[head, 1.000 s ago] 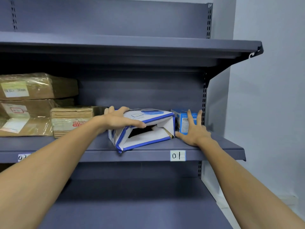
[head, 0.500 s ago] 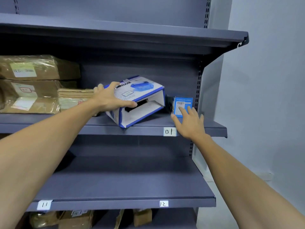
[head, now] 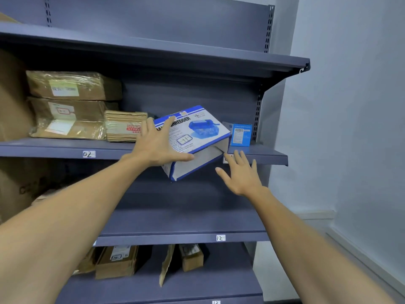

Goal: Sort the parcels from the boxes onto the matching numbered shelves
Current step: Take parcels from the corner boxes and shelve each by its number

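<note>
Shredder box (head: 197, 130): glossy white cardboard with blue trim and a printed blue machine. It sits tilted on the grey steel shelf (head: 263, 160), with its near corner hanging past the lip. Left hand (head: 156, 145) grasps it, fingers spread on the top face and thumb along the front edge. Right hand (head: 241, 176) is released, fingers splayed just below the lip. A small blue carton (head: 241, 134) stands upright just beside the box. Film-wrapped brown parcels (head: 72, 85) are stacked further left.

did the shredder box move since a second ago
Yes. The shredder box has come forward: it sat fully on the shelf, and now its near corner hangs past the front edge.
</note>
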